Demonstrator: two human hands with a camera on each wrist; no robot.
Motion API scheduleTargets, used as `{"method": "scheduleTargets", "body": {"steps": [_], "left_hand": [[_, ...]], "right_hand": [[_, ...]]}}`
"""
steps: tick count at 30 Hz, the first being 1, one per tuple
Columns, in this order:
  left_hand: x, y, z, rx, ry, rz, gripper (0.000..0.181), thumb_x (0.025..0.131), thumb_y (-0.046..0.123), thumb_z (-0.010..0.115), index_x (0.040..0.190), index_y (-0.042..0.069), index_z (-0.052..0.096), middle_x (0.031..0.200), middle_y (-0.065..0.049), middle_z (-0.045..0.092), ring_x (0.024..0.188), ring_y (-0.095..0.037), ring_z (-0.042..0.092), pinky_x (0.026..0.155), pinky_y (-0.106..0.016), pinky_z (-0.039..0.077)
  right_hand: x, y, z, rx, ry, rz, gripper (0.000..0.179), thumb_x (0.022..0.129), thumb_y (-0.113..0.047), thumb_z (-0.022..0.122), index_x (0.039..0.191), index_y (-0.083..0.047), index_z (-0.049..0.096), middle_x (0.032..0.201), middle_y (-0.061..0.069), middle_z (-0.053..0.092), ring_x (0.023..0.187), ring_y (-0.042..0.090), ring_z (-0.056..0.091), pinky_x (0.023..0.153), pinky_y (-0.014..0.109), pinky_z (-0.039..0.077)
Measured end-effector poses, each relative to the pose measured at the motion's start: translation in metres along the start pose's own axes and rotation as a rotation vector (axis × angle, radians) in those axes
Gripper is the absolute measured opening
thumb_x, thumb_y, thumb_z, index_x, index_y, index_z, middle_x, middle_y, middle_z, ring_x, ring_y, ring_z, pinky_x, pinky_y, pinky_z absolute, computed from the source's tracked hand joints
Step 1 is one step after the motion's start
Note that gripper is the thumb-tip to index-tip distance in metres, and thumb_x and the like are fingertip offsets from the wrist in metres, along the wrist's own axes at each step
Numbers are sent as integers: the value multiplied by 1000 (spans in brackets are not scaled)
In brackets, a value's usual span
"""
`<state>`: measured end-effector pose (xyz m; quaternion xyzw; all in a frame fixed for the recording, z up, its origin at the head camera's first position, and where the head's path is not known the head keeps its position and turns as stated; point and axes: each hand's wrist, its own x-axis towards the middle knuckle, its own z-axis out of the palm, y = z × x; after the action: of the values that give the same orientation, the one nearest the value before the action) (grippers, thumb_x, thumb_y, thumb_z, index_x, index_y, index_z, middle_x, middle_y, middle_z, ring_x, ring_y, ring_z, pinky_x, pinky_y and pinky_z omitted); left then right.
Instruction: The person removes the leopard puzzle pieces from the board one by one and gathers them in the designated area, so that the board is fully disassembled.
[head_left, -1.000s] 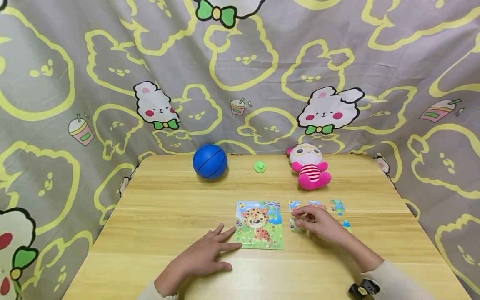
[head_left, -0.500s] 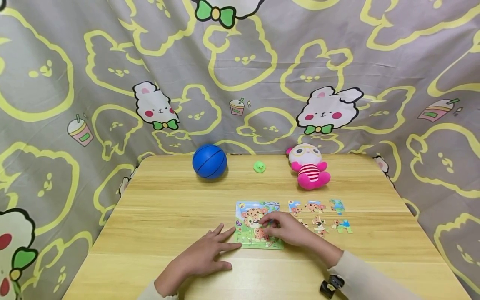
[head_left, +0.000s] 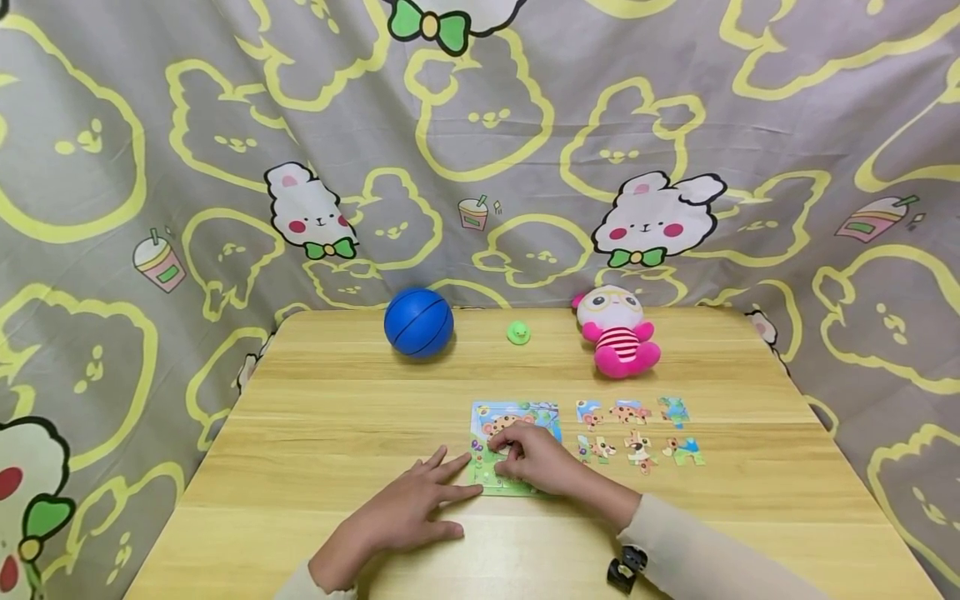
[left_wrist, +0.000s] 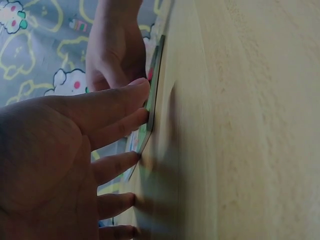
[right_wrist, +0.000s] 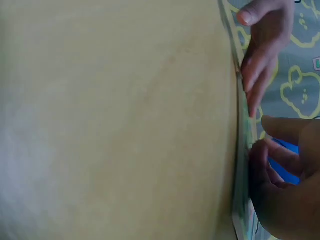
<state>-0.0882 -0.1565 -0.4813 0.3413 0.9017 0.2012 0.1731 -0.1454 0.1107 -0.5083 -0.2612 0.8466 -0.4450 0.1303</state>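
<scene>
In the head view a leopard-picture jigsaw puzzle (head_left: 546, 417) lies flat on the table, partly covered by my right hand (head_left: 536, 458). The thumb and index finger of that hand are apart over the puzzle's left half, its other fingers bent; no piece shows between them. My left hand (head_left: 411, 510) lies palm down with fingers spread, two fingertips at the puzzle's left edge. From the left wrist, the thin puzzle edge (left_wrist: 156, 82) shows just beyond the left fingertips. To the right are several loose jigsaw pieces (head_left: 640, 452) in two rows.
Behind the puzzle stand a blue ball (head_left: 419, 323), a small green toy duck (head_left: 518, 332) and a pink and white plush toy (head_left: 619, 333). A patterned curtain (head_left: 480, 275) hangs past the back edge of the wooden table (head_left: 337, 392).
My right hand has moved left from over the loose pieces onto the puzzle, reaching its left half. The lower row of pieces has come into sight. The left hand has stayed still.
</scene>
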Motion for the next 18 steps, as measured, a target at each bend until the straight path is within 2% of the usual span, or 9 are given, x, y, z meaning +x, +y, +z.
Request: {"method": "scheduleTargets", "body": {"steps": [4,10,18], "left_hand": [[0,1,-1,0,0,-3,56,96,47,68,149,33,57,169,-5,31,155,-47,19,114,-71,29],[0,0,-1,-2,8,5,55,97,45,69,149,33,57,168,-6,31,154,-48,19,114,-72,29],[0,-1,0,3,6,8,55,97,47,68,149,33,57,168,-6,31,154,-49,19,113,-72,30]], "right_hand": [[1,0,4,-51,8,16,39,86,-15,84,123,-8,72,111,1,65,76,5,56,69,23,50],[1,-4,8,-157,-15,1,45,82,-24,88,123,-15,71,104,-6,61,75,6,50,69,24,45],[3,-7,9,-181,-34,-8,49,81,-21,89,124,-11,67,102,-5,60,80,11,53,72,25,45]]}}
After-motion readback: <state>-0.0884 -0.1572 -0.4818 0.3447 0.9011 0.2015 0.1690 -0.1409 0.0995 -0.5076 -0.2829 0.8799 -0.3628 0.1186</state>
